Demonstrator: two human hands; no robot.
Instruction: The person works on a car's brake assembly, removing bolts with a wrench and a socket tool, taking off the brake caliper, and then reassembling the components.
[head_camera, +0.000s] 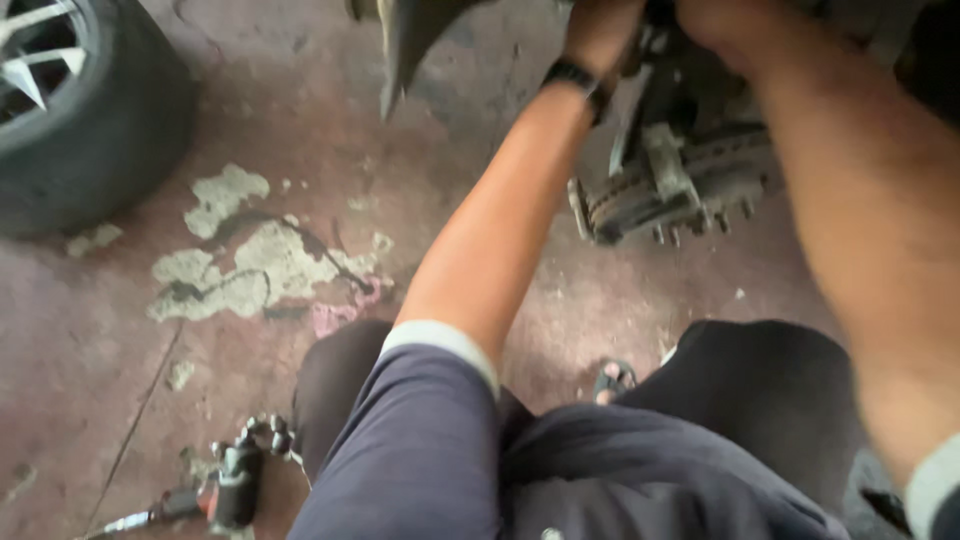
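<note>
Both my arms reach up and forward into a car's wheel well at the top of the view. My left hand (600, 30), with a dark band on its wrist, is pressed against dark suspension parts (655, 60) above the brake. My right hand (720, 25) is at the same parts, just to the right, and its fingers are cut off by the frame's top edge. Below the hands hangs the bare brake disc with wheel studs (690, 190) and its caliper (665, 160). Whether either hand grips anything is hidden.
A removed wheel with tyre (90, 110) lies at the upper left on the worn reddish floor (250, 260). A dark tool with a hose (235, 480) lies by my left knee. A fender edge (410, 40) hangs at the top. My knees fill the bottom.
</note>
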